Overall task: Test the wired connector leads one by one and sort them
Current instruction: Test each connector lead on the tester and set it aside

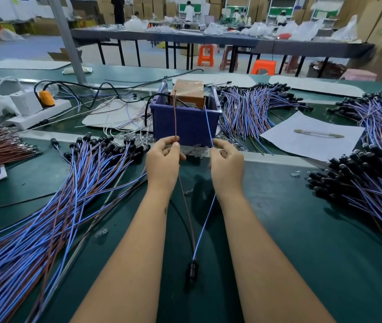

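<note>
- Nearest the lens: the black connector (pixel 191 271) of the lead under test lies on the green worktop (pixel 301 241) at lower centre, between the forearms. Its two wires run up the frame from it.
- Left hand (pixel 163 163) pinches the brown wire (pixel 175 120) near its free end; the tip stands up against the orange tester box (pixel 188 93).
- Right hand (pixel 226 165) pinches the blue wire (pixel 208 127) the same way, end raised toward the right side of the blue bin (pixel 185 125) that holds the box.
- Step in hand, as I read it: touching both bare ends to the tester contacts. To do it well: grip close to the tips so they don't wander, keep the two ends apart so they don't short, leave slack so the connector isn't dragged.
- Sorting: big pile of leads (pixel 45 217) at lower left, another pile (pixel 371 183) at right, more behind the bin at upper right. Can't tell which is tested, untested or reject.
- Hard to make out: the contact points on the box are hidden by the bin rim and blur; whether the blue tip actually touches anything is unclear. No indicator is visible. The connector is blurred, and the small clear bits by the bin can't be identified.
</note>
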